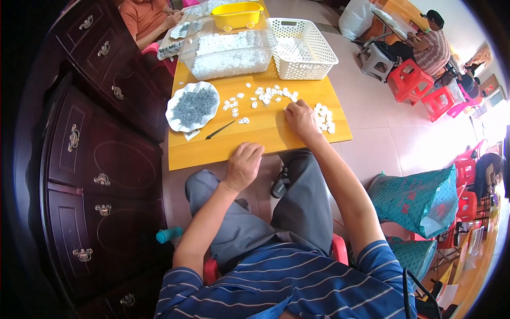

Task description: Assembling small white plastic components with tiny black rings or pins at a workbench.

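Observation:
My right hand point(303, 122) rests over the wooden table with its fingers pinched together. A tiny white bit shows at its fingertips, probably one of the small white plastic pieces. Beside it, on its right, lies a cluster of white plastic pieces point(324, 118). More small white pieces with dark holes point(268, 94) are scattered beyond it. My left hand point(245, 166) is at the table's near edge, fingers curled in; whatever they hold is hidden. A thin dark pointed tool point(219, 130) lies left of centre. Farther left, a scalloped white plate point(171, 118) holds a heap of small grey parts point(194, 107).
At the table's point(186, 154) far end stand a clear bin point(226, 70) full of white pieces, a yellow tub point(237, 16) and a white perforated basket point(313, 69). A dark wooden cabinet point(106, 138) flanks the left. Teal bags point(414, 199) and red stools point(410, 80) are on the right.

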Available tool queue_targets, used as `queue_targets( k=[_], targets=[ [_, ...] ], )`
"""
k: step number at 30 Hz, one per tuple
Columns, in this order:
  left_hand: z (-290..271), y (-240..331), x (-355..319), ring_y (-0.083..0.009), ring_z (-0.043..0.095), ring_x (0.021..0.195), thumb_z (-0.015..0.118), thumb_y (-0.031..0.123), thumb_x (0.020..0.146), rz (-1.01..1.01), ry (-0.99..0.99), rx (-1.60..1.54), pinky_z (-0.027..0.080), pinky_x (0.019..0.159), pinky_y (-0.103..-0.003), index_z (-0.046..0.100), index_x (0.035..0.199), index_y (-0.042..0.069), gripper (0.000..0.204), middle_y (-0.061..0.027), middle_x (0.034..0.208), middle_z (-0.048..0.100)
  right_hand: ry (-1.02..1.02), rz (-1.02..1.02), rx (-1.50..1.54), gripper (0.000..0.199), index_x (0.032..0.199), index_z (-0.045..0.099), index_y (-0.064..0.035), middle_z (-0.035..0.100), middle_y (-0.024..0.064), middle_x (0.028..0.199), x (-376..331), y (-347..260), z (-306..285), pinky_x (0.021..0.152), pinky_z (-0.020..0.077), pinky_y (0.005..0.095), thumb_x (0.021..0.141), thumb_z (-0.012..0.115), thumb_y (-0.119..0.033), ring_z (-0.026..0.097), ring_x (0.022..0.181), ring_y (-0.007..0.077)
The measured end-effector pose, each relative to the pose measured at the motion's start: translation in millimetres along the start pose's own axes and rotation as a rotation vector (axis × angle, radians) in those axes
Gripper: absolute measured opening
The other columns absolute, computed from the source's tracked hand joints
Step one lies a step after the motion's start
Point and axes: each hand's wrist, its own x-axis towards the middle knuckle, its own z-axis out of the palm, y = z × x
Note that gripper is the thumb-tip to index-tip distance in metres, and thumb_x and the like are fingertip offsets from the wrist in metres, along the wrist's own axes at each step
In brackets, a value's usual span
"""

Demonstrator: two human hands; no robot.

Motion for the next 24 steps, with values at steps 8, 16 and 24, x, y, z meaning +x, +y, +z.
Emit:
queue_targets(
  k=[8, 16, 24],
  targets=[
    [3, 0, -2, -0.0325, 0.062, 0.103, 0.073, 0.002, 0.081, -0.019, -0.007, -0.01, 0.052, 0.091, -0.043, 0.068, 0.113, 0.001, 0.033, -0.0114, 0.109, 0.065, -0.031, 0.036, 0.115, 0.016, 0.09, 0.071, -0.0037, 0.068, 0.0196, 0.093, -24, -7, -19, 0.084, 0.0544, 0.0495, 0.088, 0.066, -0.019, 0.068, 0.09, 0.0408],
    [6, -1, 0, -0.0323, 0.062, 0.103, 0.073, 0.002, 0.08, -0.011, 0.006, -0.003, 0.052, 0.091, -0.043, 0.069, 0.113, 0.003, 0.033, -0.0101, 0.109, 0.065, 0.043, 0.054, 0.082, 0.014, 0.092, 0.074, -0.0024, 0.07, 0.0199, 0.094, -17, -5, -18, 0.081, 0.0557, 0.0454, 0.086, 0.072, -0.015, 0.069, 0.088, 0.0383],
    [7, 3, -2, -0.0302, 0.062, 0.099, 0.075, 0.002, 0.078, -0.011, 0.021, 0.051, 0.052, 0.087, -0.041, 0.07, 0.112, 0.004, 0.034, -0.0088, 0.107, 0.066, -0.108, 0.052, 0.006, 0.02, 0.092, 0.074, -0.0058, 0.071, 0.0191, 0.1, -11, 3, -10, 0.085, 0.0548, 0.0486, 0.089, 0.064, -0.023, 0.069, 0.093, 0.0384]
  ],
)
